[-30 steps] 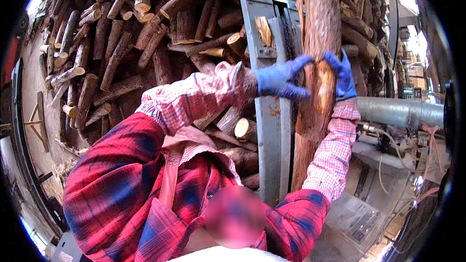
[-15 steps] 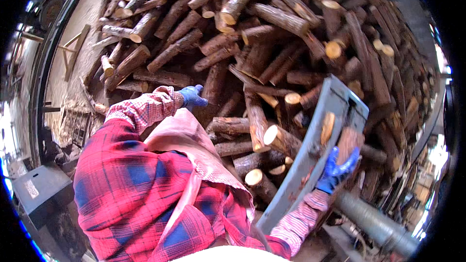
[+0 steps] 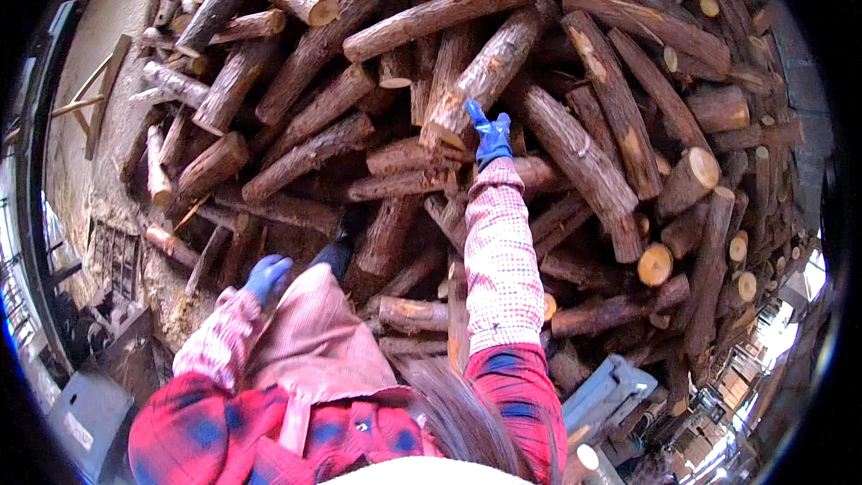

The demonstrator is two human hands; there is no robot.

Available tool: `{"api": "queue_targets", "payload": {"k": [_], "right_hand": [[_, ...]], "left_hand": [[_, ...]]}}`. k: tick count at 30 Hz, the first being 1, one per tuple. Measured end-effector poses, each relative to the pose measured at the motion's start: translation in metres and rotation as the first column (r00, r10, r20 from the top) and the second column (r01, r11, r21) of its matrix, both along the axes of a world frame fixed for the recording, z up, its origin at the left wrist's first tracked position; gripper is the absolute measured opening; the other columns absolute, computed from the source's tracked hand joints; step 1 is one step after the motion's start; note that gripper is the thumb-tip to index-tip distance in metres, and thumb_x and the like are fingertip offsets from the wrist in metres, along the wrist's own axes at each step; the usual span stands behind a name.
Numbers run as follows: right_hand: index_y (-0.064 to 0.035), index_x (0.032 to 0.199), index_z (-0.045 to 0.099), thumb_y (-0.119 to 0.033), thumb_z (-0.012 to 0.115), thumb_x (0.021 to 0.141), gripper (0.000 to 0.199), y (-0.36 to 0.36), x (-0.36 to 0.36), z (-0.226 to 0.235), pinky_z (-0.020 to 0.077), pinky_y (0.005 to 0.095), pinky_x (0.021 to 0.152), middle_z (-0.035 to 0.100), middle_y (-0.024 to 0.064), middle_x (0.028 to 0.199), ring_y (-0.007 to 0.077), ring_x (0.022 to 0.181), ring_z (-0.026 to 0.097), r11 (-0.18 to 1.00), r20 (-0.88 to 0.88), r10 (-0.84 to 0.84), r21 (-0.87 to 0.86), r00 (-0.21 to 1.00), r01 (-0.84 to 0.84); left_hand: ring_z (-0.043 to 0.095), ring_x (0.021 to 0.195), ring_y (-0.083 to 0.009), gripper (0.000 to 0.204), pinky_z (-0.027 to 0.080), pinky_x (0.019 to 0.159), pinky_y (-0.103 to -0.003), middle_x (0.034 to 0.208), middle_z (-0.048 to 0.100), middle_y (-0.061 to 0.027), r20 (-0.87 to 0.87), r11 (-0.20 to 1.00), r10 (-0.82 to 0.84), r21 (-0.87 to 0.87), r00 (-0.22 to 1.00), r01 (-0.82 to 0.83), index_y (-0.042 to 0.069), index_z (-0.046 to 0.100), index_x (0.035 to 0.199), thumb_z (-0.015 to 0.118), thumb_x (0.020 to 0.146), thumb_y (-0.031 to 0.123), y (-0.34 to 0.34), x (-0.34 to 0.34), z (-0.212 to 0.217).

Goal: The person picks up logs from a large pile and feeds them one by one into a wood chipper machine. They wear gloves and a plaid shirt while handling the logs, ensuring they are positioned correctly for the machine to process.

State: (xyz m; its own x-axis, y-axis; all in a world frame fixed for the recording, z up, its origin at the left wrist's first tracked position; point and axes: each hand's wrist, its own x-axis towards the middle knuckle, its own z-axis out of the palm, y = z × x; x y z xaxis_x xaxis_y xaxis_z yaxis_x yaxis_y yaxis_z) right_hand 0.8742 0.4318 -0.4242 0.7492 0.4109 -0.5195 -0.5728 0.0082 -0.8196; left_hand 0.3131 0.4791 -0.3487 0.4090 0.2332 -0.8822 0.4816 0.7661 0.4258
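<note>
Log pile (image 3: pixel 575 153): fills most of the view, bark-covered rounds heaped crosswise, cut ends pale toward the right side; runs from the top edge down to the ground beside the person
Ground (image 3: pixel 108 153): bare and dusty at the left, strewn with chips; a few thin wooden slats (image 3: pixel 90 99) lying on it near the pile's left edge
Grey metal frame (image 3: pixel 611 395): low right, just beside the red plaid shoulder; partly cut off
Reached-for log (image 3: pixel 480 81): thick, lying slantwise near the pile's middle, cut end facing down-left; resting on other logs
Right hand (image 3: pixel 490 135): blue-gloved, arm stretched up in a pink checked sleeve; fingers extended, spread narrow, touching the log's lower end; nothing gripped
Left hand (image 3: pixel 268 275): blue-gloved, low by the hip, well apart from the pile; fingers loosely curled, holding nothing
</note>
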Motion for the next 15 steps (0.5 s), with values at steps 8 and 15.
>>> {"api": "queue_targets", "payload": {"k": [8,15], "right_hand": [[-0.0086,0.134,0.045,-0.026,0.081,0.071,0.074,0.069,0.018,0.004,0.0475,0.0401,0.094,0.057,0.0073,0.122,0.0247,0.107,0.058,0.986,0.126,0.165,0.013,0.978,-0.168],[0.0009,0.127,0.05,-0.024,0.073,0.081,0.056,-0.006,-0.126,0.104,0.0483,0.044,0.094,0.061,0.0132,0.118,0.0294,0.103,0.061,0.911,-0.447,0.3,0.395,0.842,-0.115]], "left_hand": [[0.031,0.04,-0.0086,0.024,0.022,0.036,-0.026,0.054,0.038,0.0051,-0.207,0.933,0.257,-0.202,0.944,-0.298,0.017,0.044,0.07,0.056,0.089,0.026,0.049,-0.068,-0.061],[0.057,0.091,-0.0138,0.049,0.047,0.08,-0.034,0.11,0.063,-0.0015,0.267,0.992,0.098,-0.098,0.959,-0.074,0.019,0.051,0.128,0.062,0.087,0.042,0.107,0.224,-0.05]]}}
